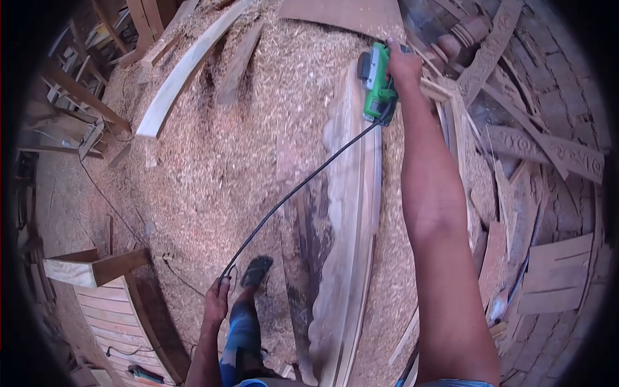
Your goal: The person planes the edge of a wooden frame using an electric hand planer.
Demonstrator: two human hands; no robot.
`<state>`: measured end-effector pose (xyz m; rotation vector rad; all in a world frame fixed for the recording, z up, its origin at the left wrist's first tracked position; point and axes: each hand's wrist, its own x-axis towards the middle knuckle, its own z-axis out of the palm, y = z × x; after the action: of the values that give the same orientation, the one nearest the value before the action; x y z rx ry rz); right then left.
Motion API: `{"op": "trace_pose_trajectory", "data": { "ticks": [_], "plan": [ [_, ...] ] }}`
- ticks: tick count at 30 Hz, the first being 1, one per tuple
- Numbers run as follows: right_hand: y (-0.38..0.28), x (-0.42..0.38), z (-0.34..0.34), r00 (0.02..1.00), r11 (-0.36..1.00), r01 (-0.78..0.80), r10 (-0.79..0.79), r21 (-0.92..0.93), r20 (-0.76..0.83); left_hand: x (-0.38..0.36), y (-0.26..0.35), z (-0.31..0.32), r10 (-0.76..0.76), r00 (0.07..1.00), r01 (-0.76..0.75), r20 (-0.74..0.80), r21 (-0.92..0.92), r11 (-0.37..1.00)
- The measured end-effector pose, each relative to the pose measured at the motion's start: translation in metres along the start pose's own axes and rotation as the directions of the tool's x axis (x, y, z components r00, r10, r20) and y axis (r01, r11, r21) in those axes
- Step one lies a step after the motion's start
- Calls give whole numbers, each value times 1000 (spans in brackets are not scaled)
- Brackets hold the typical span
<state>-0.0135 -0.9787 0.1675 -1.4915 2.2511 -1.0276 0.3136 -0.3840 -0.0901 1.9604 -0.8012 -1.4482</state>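
Note:
At the far end of a long pale wooden board (351, 258), my right hand (404, 63) grips a green electric planer (379, 80) by its handle. The planer rests on or just over the board; its underside is hidden. A black power cord (290, 193) runs from the planer's near end down to my left hand (218, 300), which pinches it well away from the tool. The board lies lengthwise in front of me, with a wavy carved edge on its left side.
Wood shavings (193, 193) cover the ground. A curved plank (187, 71) lies far left, and a slatted wooden piece (119, 322) stands near left. Carved boards (548, 148) and scraps lean along the right wall. A second cord (109, 197) crosses the floor near my foot (257, 271).

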Motion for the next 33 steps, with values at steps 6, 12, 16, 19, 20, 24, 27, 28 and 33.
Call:
{"op": "trace_pose_trajectory", "data": {
  "ticks": [6, 12, 16, 19, 20, 24, 27, 28, 33],
  "plan": [
    [82, -161, -69, 999, 1000, -1, 1, 6, -36, -45, -140, -45, -148, 988, 151, 51, -70, 986],
    [160, -493, -235, 993, 992, -115, 116, 50, -14, -116, -215, -78, -388, 920, 390, 45, -174, 904],
    [248, -747, -350, 954, 952, -299, 297, 60, 47, -184, -261, -78, -320, 946, 320, 53, -1, 947],
    [306, -932, -426, 913, 910, -407, 405, 76, 38, -169, -403, -88, 36, 966, -99, 255, 237, 966],
    [301, -972, -453, 871, 872, -487, 482, 40, 90, -198, -381, -80, 30, 965, -125, 262, 354, 927],
    [305, -1040, -490, 797, 808, -580, 589, -104, 136, -235, -395, -62, -27, 941, -151, 337, 492, 858],
    [311, -1019, -472, 884, 887, -458, 461, -51, 77, -218, -420, -58, 22, 936, -180, 352, 425, 887],
    [309, -998, -460, 893, 894, -447, 445, 27, 65, -211, -419, -56, 83, 934, -217, 346, 368, 904],
    [273, -855, -393, 930, 919, -367, 364, 143, 46, -206, -329, -68, 175, 947, -232, 268, 201, 952]
  ]
}}
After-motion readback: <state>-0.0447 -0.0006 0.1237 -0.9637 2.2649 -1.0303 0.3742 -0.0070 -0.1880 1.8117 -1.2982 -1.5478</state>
